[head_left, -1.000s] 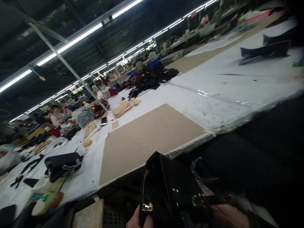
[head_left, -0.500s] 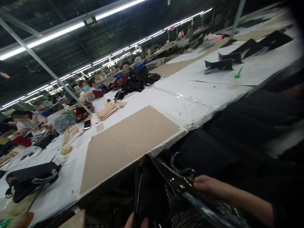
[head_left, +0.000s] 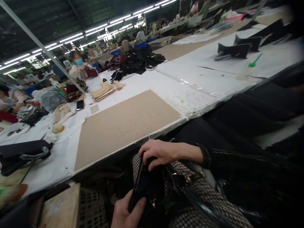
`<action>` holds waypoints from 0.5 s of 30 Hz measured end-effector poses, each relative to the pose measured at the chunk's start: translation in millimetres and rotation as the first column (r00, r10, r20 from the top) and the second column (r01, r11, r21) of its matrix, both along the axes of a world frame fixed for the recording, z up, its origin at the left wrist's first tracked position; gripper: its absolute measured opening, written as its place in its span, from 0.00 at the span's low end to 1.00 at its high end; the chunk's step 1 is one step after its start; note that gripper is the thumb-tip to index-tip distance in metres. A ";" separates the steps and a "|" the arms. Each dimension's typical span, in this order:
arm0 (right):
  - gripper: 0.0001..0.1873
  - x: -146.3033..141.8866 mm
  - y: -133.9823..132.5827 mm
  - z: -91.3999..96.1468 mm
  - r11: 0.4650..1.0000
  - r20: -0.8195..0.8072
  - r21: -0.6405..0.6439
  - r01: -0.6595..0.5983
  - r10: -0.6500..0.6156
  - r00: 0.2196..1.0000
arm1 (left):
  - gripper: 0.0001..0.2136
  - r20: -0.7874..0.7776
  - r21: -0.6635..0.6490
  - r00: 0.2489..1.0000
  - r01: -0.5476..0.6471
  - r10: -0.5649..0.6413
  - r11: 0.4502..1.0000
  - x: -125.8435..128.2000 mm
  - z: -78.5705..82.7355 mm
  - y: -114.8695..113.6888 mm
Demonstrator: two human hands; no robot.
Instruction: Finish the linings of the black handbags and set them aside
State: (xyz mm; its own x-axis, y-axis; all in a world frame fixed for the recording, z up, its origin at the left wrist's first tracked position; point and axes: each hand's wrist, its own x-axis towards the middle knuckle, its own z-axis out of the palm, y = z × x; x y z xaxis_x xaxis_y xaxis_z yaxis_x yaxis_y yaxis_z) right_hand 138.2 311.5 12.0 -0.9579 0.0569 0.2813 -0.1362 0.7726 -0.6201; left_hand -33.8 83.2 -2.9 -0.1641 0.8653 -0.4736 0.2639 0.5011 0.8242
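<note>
Handbag (head_left: 155,186) on lap, below tbl's front edge; L hand (head_left: 127,210) on near part of its rim, R hand (head_left: 161,153) on far part. On worktable (head_left: 171,85): flat board (head_left: 125,123) along front edge; small card (head_left: 94,109) just beyond its far-L corner; phone (head_left: 80,104) L of card; plastic bag (head_left: 51,98) L of phone. Strip stack (head_left: 104,92) behind card; heap of cut pcs (head_left: 137,63) farther back, R. Squeeze bottle (head_left: 247,72) well R, nr front edge; cut panels (head_left: 234,50) behind it. 2nd handbag (head_left: 26,153) L of board. Co-worker (head_left: 78,68) back L. Crate (head_left: 92,207) below tbl edge, L of lap; wooden slab (head_left: 61,207) L of crate.
</note>
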 end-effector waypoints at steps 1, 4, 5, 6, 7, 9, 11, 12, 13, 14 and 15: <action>0.11 -9.8 1.3 -6.3 1.000 0.037 -0.006 0.002 -0.002 0.999 | 0.22 0.038 -0.028 0.999 -0.013 0.014 1.000 -2.7 0.1 -0.6; 0.14 -28.1 3.0 -13.5 0.994 0.165 -0.059 0.091 -0.080 0.983 | 0.23 0.104 -0.086 0.992 -0.068 0.077 0.994 -11.0 -1.7 -3.6; 0.15 -31.9 2.9 -13.1 0.991 0.196 -0.070 0.112 -0.096 0.976 | 0.24 0.116 -0.090 0.989 -0.082 0.092 0.993 -13.7 -3.1 -4.7; 0.17 -35.2 2.5 -12.2 0.990 0.215 -0.073 0.119 -0.101 0.971 | 0.24 0.127 -0.090 0.986 -0.092 0.103 0.992 -16.2 -5.0 -5.7; 0.18 -38.2 1.9 -11.6 0.991 0.223 -0.068 0.115 -0.098 0.970 | 0.24 0.137 -0.086 0.984 -0.103 0.115 0.991 -18.6 -7.1 -6.7; 0.17 -43.7 0.2 -11.9 0.995 0.228 -0.023 0.097 -0.089 0.970 | 0.23 0.155 -0.080 0.978 -0.128 0.139 0.988 -23.0 -12.2 -8.8; 0.16 -48.5 -1.1 -14.3 0.995 0.237 0.048 0.089 -0.097 0.967 | 0.24 0.171 -0.089 0.972 -0.146 0.160 0.985 -26.9 -17.8 -11.1; 0.16 -50.5 -1.5 -15.7 0.993 0.241 0.076 0.086 -0.102 0.965 | 0.24 0.179 -0.099 0.970 -0.151 0.167 0.983 -28.6 -20.6 -12.4; 0.15 -52.4 -1.7 -17.0 0.992 0.243 0.091 0.083 -0.103 0.965 | 0.24 0.189 -0.108 0.967 -0.151 0.170 0.983 -30.1 -23.1 -13.5; 0.15 -54.0 -1.7 -18.1 0.993 0.243 0.089 0.081 -0.100 0.965 | 0.25 0.199 -0.113 0.965 -0.149 0.169 0.982 -31.6 -25.2 -14.6; 0.15 -55.5 -1.6 -18.9 0.994 0.239 0.071 0.079 -0.094 0.966 | 0.25 0.206 -0.113 0.965 -0.144 0.165 0.983 -32.8 -26.5 -15.4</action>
